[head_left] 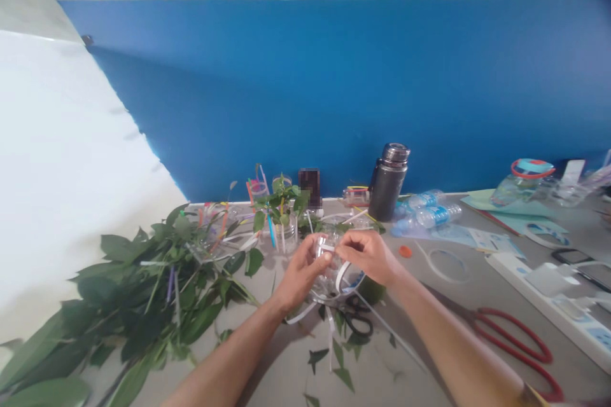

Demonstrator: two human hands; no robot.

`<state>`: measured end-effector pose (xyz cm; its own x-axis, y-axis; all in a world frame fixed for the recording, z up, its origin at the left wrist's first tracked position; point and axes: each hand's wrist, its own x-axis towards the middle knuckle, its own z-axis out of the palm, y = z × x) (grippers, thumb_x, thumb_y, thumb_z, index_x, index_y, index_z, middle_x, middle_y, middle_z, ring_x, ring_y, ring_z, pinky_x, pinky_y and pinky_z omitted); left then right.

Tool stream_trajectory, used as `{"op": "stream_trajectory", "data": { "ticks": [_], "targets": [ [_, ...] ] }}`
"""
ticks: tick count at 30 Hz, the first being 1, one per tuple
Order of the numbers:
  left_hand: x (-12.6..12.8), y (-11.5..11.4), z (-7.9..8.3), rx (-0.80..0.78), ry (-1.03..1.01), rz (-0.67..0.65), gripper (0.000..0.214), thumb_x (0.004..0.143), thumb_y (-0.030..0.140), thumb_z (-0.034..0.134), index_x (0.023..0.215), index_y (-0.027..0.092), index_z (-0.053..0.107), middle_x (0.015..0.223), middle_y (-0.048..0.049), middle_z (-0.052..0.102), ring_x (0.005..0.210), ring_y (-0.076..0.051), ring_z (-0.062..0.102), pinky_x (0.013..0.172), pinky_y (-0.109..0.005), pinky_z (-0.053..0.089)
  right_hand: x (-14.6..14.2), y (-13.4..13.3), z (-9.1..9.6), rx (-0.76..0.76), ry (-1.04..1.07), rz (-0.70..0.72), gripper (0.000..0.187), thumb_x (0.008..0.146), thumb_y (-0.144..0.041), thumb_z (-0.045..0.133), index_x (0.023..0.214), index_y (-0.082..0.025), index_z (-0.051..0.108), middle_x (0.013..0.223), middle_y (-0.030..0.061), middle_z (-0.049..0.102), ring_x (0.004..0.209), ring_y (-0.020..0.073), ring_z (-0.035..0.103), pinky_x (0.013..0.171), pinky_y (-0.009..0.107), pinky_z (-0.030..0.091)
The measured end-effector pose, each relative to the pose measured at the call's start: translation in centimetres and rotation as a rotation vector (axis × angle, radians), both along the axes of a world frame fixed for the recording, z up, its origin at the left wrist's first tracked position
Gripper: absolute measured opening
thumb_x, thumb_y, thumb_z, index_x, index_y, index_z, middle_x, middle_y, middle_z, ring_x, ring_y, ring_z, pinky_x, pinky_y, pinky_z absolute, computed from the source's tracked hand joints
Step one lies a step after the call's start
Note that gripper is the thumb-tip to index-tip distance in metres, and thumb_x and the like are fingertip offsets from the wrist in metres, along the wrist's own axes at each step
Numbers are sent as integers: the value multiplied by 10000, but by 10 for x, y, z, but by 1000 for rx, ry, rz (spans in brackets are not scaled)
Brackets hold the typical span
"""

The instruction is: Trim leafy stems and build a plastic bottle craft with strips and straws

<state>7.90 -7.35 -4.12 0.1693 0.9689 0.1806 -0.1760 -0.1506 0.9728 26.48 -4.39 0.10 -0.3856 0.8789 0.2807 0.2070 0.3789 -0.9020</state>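
My left hand [300, 272] is wrapped round a clear plastic piece [329, 273] cut into strips, held just above the table. My right hand [367, 254] pinches one white strip [342, 275] of that piece from the right side. Loose strips hang down below both hands. Black scissors [357, 318] lie on the table right under the hands. Small green leaf bits [334, 356] are scattered near them.
A heap of leafy branches [138, 305] fills the left of the grey table [429, 311]. Clear cups with leaves and coloured straws [277, 210] stand behind. A dark flask [389, 181], water bottles [427, 213], red-handled scissors [520, 337], a white power strip [554, 302] and a blue wall board [334, 89] lie right and behind.
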Motion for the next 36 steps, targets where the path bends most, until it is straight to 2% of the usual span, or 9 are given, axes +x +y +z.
{"op": "stream_trajectory", "data": {
  "ticks": [4,8,16,24,30,36],
  "targets": [
    [0,1,-2,10,47,50,553,824,575,755,1204,209,591,947,-35,671,798,-196,687,703,-326,569,0,1,-1,6,-4,1,240,790,-353,652,633,-172,637,584,-15,563,554,112,429,521,252,311],
    [1,1,-3,-3,73,85,534,868,611,683,1207,207,597,923,-41,685,795,-199,689,719,-336,567,0,1,-1,12,-16,15,250,804,-338,645,620,-173,607,580,-30,520,559,102,397,528,248,300],
    [1,-1,-4,43,83,150,409,911,553,647,1129,207,630,895,-28,689,759,-182,678,688,-304,539,-1,-1,-3,-14,-38,43,243,828,-339,646,656,-167,644,617,-12,579,587,115,440,552,251,325],
    [1,0,-6,41,107,220,416,891,523,687,1155,205,632,889,-16,675,745,-171,666,669,-282,523,0,0,-2,-3,-50,28,250,822,-350,655,648,-170,640,607,-18,578,585,116,456,554,246,338],
    [2,0,-7,38,58,223,411,876,519,711,1123,198,644,865,-14,674,707,-165,662,650,-279,516,0,-1,0,19,-78,20,220,823,-331,629,673,-174,659,644,-5,623,617,134,506,583,251,376],
    [1,1,-7,51,75,244,422,872,521,715,1133,195,654,867,-20,692,712,-173,669,669,-292,518,-1,-4,1,64,-141,-43,213,828,-307,612,664,-179,659,635,-9,639,614,136,522,584,248,380]
  ]
}}
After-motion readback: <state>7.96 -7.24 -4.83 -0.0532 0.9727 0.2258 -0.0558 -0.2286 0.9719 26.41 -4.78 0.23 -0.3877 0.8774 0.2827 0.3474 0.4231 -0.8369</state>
